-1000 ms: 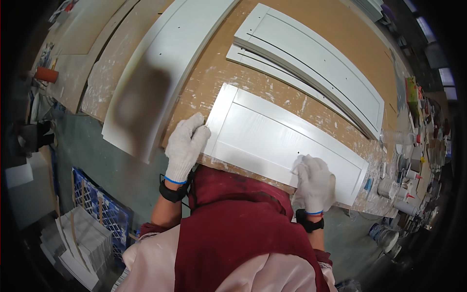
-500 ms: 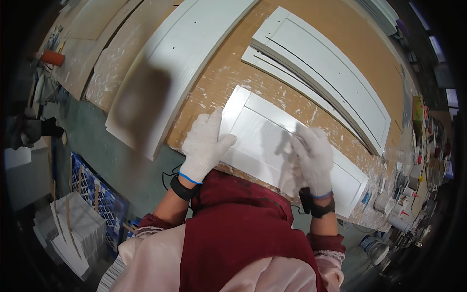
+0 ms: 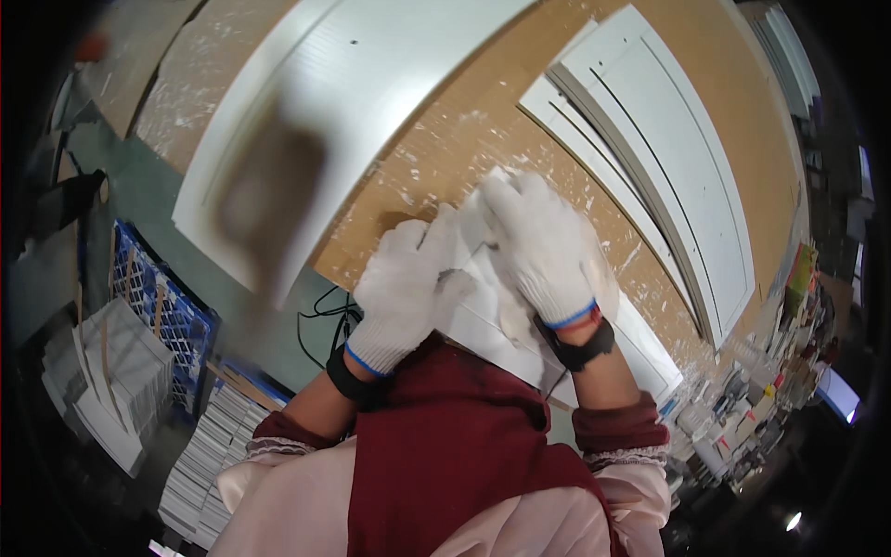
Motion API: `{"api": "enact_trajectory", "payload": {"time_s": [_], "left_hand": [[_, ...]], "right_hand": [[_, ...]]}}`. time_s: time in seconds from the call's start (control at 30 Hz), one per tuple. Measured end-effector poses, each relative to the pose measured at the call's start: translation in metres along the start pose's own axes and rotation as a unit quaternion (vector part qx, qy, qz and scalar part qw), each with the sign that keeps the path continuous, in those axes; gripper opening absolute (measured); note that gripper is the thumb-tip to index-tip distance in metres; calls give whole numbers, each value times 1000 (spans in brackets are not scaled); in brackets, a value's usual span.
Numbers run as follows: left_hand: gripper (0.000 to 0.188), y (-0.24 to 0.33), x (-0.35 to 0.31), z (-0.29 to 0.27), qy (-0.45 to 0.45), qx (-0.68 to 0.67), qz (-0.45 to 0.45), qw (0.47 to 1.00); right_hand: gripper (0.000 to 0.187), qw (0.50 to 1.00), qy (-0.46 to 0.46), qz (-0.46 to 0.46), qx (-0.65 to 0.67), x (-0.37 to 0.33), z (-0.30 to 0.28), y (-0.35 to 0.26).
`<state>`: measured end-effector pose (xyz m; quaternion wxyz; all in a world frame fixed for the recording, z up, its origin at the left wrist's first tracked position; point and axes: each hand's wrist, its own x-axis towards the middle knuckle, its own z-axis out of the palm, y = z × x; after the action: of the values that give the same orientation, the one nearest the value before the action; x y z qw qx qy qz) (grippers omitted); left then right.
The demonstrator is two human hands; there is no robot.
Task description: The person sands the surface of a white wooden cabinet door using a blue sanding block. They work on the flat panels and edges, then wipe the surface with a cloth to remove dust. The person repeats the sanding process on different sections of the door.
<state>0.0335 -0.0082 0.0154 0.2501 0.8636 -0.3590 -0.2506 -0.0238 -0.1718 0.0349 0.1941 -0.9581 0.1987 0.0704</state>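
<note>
A white framed panel [image 3: 645,353] lies at the near edge of the brown work table, largely covered by my hands. My left hand [image 3: 399,292], in a white knit glove, grips the panel's left end, its thumb over the top face. My right hand [image 3: 538,237], gloved alike, is closed on a white cloth [image 3: 520,320] at the panel's far left corner, close beside the left hand. Part of the cloth hangs out below the right palm. The fingertips of both hands are partly hidden.
Two more white panels [image 3: 668,158] lie overlapped at the right on the scuffed table [image 3: 436,162]. A larger white board [image 3: 371,84] extends past the table's left edge. Bottles and tubs [image 3: 733,418] crowd the right side. A blue crate [image 3: 167,316] and stacked white strips [image 3: 209,455] stand lower left.
My right hand has moved left and away from me, from the panel's middle to its left end. The view has shifted. My left hand stays at the panel's end.
</note>
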Motion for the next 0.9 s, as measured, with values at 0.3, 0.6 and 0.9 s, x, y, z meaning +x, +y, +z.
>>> {"api": "enact_trajectory", "payload": {"time_s": [0.3, 0.6, 0.9], "left_hand": [[83, 1, 6, -1, -54, 27, -49, 997], [83, -4, 7, 3, -31, 39, -34, 998], [80, 1, 5, 2, -29, 23, -17, 999]], "right_hand": [[20, 990, 119, -62, 39, -1, 22, 13], [21, 998, 56, -29, -9, 28, 11, 7], [16, 999, 45, -26, -10, 17, 12, 16]]}}
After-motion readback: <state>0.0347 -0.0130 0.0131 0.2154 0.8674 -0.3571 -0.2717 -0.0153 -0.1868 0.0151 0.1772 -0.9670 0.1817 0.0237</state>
